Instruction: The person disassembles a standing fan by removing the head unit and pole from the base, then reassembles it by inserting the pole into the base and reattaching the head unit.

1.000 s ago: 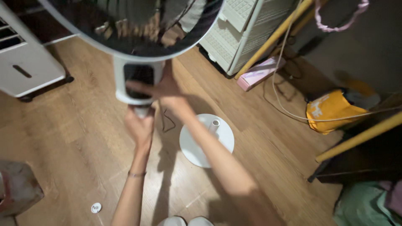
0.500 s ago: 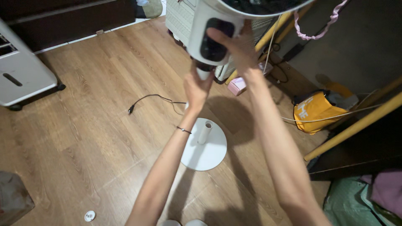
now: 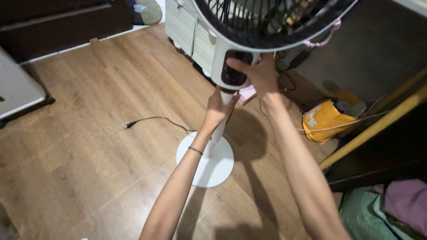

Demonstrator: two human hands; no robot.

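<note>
A white standing fan's upper part (image 3: 222,53), with a dark control panel and a black grille above, hangs over a round white base (image 3: 218,166) on the wooden floor. My right hand (image 3: 262,75) grips the fan body beside the panel. My left hand (image 3: 218,106) is wrapped around the short white pole under the fan body, just above the upright tube on the base. Pole and tube look lined up; whether they touch is hidden by my hand. A black power cord (image 3: 153,120) trails left across the floor.
A white woven drawer unit (image 3: 191,26) stands behind the fan. A small pink box (image 3: 247,94) lies on the floor. A yellow bag (image 3: 322,120), a yellow pole (image 3: 373,126) and white cable sit at the right. A white appliance (image 3: 18,91) is at the left edge.
Both hands have carried the fan's upper part from the left to above the base and lowered it, so the pole now meets the base tube. The view shifted with it.
</note>
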